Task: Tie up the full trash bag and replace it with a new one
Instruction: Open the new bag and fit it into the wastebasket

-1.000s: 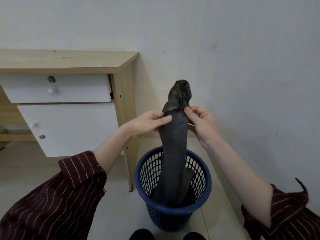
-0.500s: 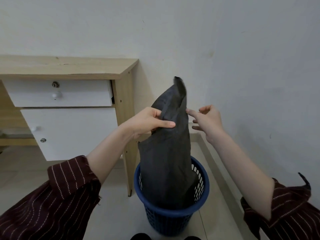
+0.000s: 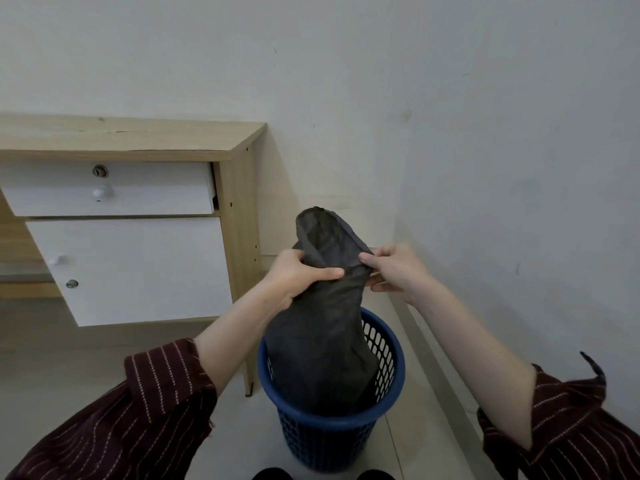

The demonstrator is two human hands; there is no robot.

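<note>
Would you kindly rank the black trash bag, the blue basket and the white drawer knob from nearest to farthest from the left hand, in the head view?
1. Black trash bag: its neck is in the grip of the left hand.
2. Blue basket: just below the hand, on the floor.
3. White drawer knob: far off to the left, on the front of the desk.

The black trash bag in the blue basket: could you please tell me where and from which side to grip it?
Probably the gathered neck of the trash bag, from left and right at once: it stands upright and narrows there, while the basket walls in its lower body.
</note>
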